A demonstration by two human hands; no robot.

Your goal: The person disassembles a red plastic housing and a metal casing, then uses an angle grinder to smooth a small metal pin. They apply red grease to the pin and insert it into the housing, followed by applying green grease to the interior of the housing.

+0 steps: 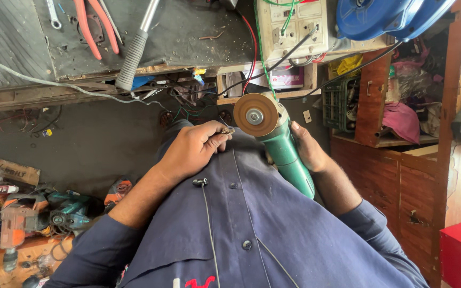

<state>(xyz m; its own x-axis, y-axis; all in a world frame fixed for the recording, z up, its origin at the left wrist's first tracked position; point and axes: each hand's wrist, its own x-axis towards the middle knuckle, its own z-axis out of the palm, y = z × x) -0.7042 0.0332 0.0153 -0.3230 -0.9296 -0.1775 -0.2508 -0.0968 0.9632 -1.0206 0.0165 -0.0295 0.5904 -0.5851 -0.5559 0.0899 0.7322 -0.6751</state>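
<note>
Head view shows the right hand (308,149) in a closed grip around a green angle grinder (286,152), held against the person's chest below the bench (188,37). Left hand (193,149) pinches a small dark part (226,130) just beside the grinder's brown disc (255,114), while a green crate (340,101) on the shelf holds clutter too dim to tell.

At the centre of the frame the angle grinder (286,154) has a smooth, slightly glossy green plastic body, and its disc (255,114) looks rough, matt and rust-brown around a bright metal hub. The shirt (273,224) in the lower middle is matt dark blue woven cloth with plastic buttons. At the upper left the surface (188,37) is dull, scuffed grey sheet, and the cabinet (401,181) at the right is worn reddish wood.
</note>
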